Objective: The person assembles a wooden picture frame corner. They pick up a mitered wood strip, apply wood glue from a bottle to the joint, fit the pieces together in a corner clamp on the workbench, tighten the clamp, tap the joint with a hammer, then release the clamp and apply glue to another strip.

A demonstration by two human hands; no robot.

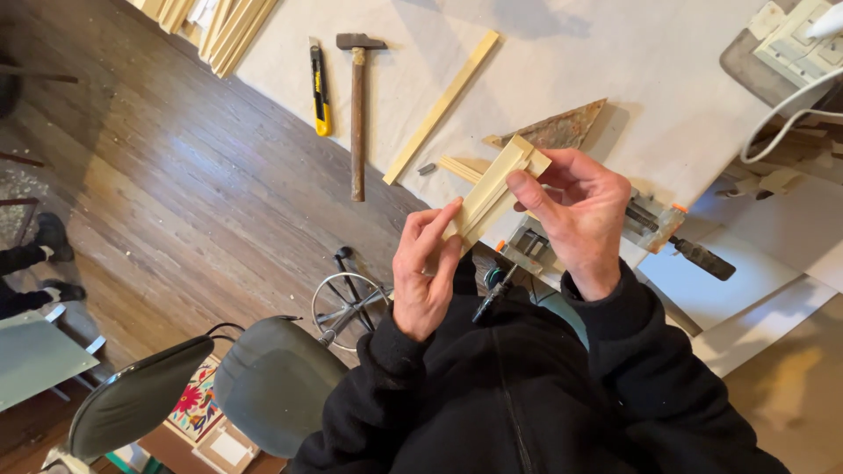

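Observation:
Both hands hold a small bundle of pale wooden strips in the air over the table's near edge. My left hand pinches the bundle's lower end between thumb and fingers. My right hand grips the upper end, with the thumb pressed on the top strip. The strips lie side by side and slant up to the right. Black sleeves cover both arms.
On the white-covered table lie a hammer, a yellow utility knife, a long wooden strip, a rusty triangular piece and a clamp. More strips lie stacked at the far left. A grey swivel chair stands at the lower left.

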